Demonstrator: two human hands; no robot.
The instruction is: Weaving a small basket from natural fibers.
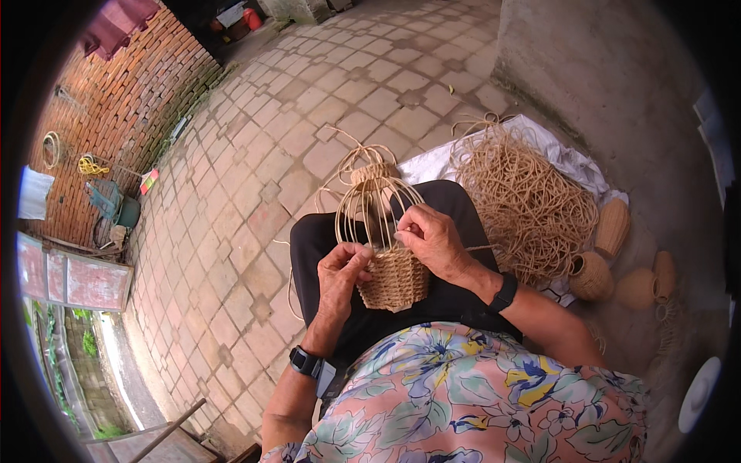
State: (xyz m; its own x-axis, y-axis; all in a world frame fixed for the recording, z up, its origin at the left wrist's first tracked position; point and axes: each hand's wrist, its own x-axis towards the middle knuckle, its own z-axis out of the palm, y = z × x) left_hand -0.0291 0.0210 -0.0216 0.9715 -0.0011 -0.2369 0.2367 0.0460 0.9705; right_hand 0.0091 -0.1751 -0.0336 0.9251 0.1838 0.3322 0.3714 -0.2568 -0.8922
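With fingers of left hand (338, 276) clamped on woven edge, of right hand (434, 241) pinched on bare ribs, holding tan, rounded cord basket (394, 285) over black-trousered lap (451, 302); woven at body and collar, apparently unfinished between

Left, the paving (231, 224) allows passage; ahead stand basket ribs (366, 212), right the cord heap (525, 201).

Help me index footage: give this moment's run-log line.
left hand: touching woven basket; right hand: at upright strands; basket: in lap; cord pile: at right
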